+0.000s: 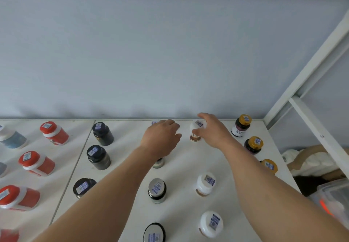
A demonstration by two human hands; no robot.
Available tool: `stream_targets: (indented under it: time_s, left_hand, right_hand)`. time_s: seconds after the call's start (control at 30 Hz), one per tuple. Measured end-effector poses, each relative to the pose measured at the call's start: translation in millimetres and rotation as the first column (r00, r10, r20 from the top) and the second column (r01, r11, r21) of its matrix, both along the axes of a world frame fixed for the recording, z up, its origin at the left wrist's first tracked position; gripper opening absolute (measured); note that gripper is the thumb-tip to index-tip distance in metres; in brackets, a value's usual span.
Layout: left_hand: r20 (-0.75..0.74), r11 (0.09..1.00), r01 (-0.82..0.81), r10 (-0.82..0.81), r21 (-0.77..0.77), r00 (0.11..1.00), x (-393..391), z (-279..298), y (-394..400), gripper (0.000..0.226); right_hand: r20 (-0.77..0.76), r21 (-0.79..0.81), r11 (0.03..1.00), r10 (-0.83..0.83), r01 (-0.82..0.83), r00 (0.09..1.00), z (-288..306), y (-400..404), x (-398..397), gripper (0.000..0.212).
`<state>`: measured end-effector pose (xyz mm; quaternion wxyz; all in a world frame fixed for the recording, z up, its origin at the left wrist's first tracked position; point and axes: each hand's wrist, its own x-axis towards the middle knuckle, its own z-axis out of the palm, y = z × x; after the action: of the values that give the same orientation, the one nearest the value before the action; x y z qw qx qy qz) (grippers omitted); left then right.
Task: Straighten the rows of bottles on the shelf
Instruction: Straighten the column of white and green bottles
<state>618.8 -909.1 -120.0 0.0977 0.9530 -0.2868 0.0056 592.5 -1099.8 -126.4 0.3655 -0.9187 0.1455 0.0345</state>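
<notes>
Bottles stand in columns on a white shelf [186, 166]. My left hand [162, 137] is cupped over the back bottle [154, 123] of the silver-lidded column, and only a corner of its label shows. Another bottle [158, 163] sits under my left wrist, with two silver-lidded dark green ones [157, 190] [154, 232] in front. My right hand [211, 130] wraps around the back white-capped brown bottle [196, 130]. Two more white-capped bottles [205, 184] [211, 224] stand nearer to me.
Black-lidded dark bottles [102, 134] form a column on the left, with red-capped bottles [53, 133] further left. Gold-capped bottles [242, 125] line the right edge. A grey wall closes the back. White frame bars [311, 71], cloth [311, 162] and a plastic box [336, 200] lie right.
</notes>
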Motion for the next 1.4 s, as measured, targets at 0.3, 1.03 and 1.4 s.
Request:
stream_targets:
  time_s: [0.3, 1.03, 1.4]
  left_hand:
    - [-0.372, 0.99, -0.14, 0.134, 0.013, 0.918, 2, -11, -42, 0.055]
    - [-0.747, 0.826, -0.336, -0.146, -0.453, 0.648, 16, 5, -44, 0.02]
    - [-0.29, 1.0, -0.005, 0.013, 0.03, 0.957, 9, 1, -49, 0.048]
  right_hand:
    - [-0.06, 0.096, 0.993, 0.07, -0.064, 0.996, -12, -15, 18, 0.042]
    - [0.06, 0.065, 0.998, 0.008, -0.012, 0.998, 37, -18, 11, 0.038]
    - [0.065, 0.099, 0.994, 0.044, -0.051, 0.997, 24, -26, 3, 0.034]
